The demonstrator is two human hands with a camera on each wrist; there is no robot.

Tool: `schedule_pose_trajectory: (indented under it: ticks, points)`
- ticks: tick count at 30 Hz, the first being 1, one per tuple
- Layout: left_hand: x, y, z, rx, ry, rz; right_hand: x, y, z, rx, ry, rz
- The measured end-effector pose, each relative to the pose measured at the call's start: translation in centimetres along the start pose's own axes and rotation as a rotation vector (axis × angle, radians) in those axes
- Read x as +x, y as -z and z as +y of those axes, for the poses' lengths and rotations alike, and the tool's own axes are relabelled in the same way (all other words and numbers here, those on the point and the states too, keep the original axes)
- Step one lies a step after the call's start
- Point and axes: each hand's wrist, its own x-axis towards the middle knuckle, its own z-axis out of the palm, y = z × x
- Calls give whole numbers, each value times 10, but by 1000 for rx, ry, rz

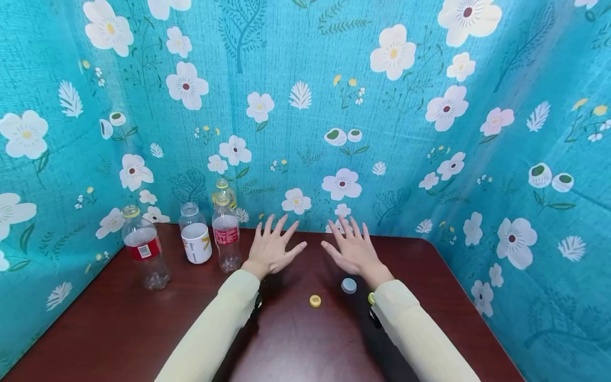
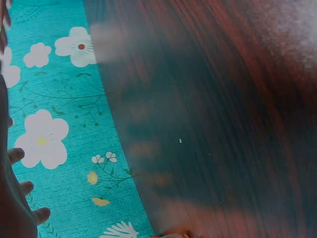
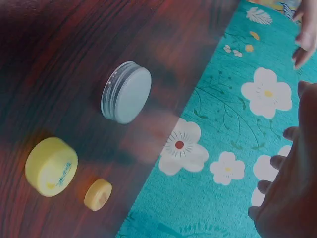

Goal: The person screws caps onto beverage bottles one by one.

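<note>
presently, left grip (image 1: 272,252) and right grip (image 1: 355,252) held out toward 12 o'clock, backs upward, fingers spread apart, nothing clamped in either. both look lifted off the bench (image 1: 334,342), near the flowered curtain (image 1: 305,138).

caps, from the midpoint between the grips: yellow-topped cap (image 1: 315,301) at 6 o'clock, grey lid (image 1: 349,285) at 4 o'clock. right wrist view: larger yellow cap (image 3: 51,166) and smaller yellow cap (image 3: 98,194) close together, 7 o'clock of the lid. overhead, one yellow cap peeks past the right sleeve (image 1: 415,329); cannot tell which.

bottles, upright, toward 9 o'clock of the left grip: outer red-label bottle (image 1: 145,249), white-label bottle (image 1: 195,243), inner red-label bottle (image 1: 226,236), rear bottle (image 1: 232,198). mouths look uncapped.

handling, as judged: this hold is best done with wrists level, fingers loose. right forearm would do well to shift toward 3 o'clock, lest the cuff nudge a cap. small caps likely suit a thumb-and-fingertip pinch at the rim; light bottles probably tip if brushed, so left-grip moves toward 9 o'clock want slowness.
</note>
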Motion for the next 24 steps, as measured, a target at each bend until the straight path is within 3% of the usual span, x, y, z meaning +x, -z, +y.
schedule_pose_trajectory:
  ticks: [8, 24]
  points:
    - [-13, 8, -7, 4, -33, 61, -15, 6, 15, 74, 51, 17]
    - [-36, 24, -15, -134, -55, 122, -48, 10, 56, 124, 42, -57]
